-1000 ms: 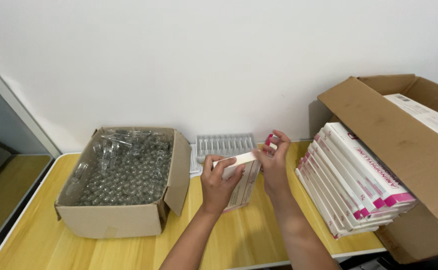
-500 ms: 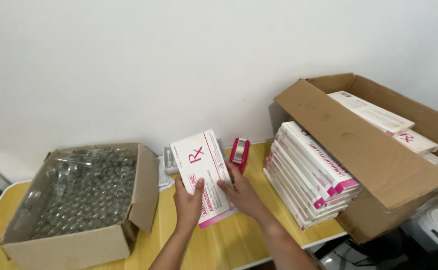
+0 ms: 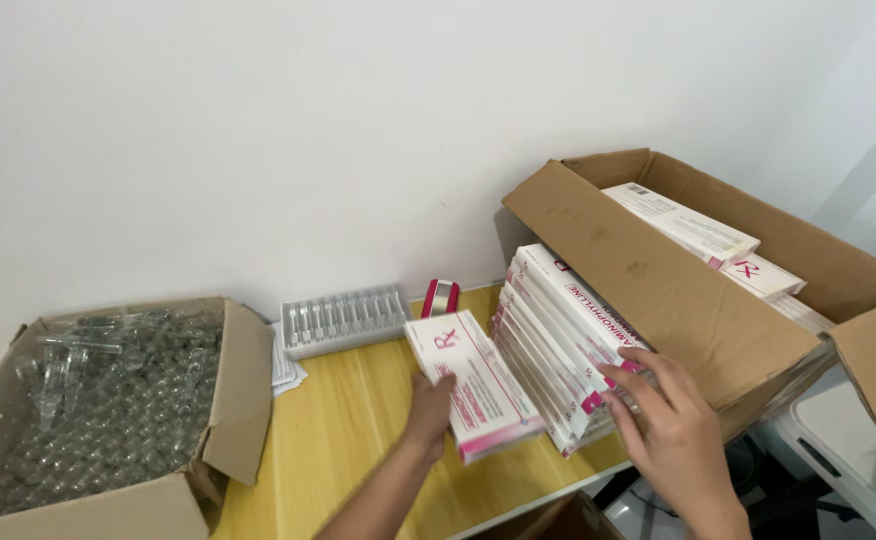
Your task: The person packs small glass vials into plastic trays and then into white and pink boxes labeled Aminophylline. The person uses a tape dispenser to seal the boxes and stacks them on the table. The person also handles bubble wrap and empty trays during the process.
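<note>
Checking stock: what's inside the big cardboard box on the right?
The open cardboard box holds flat white-and-pink cartons lying near the top. Its front flap and walls hide anything deeper.

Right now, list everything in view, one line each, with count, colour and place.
white-and-pink flat carton: one, white with pink trim, held at mid-table by the left hand
stack of matching flat cartons: several, white and pink, leaning against the right-hand box
large open cardboard box: one, brown, right side, more white cartons inside
open cardboard box of clear glass vials: one, brown, left side, lined with clear plastic
clear ribbed plastic tray: one, by the wall
small red-and-silver object: one, beside the tray
yellow wooden table: one, under everything
left hand: grips the held carton
right hand: fingers spread on the stack
</note>
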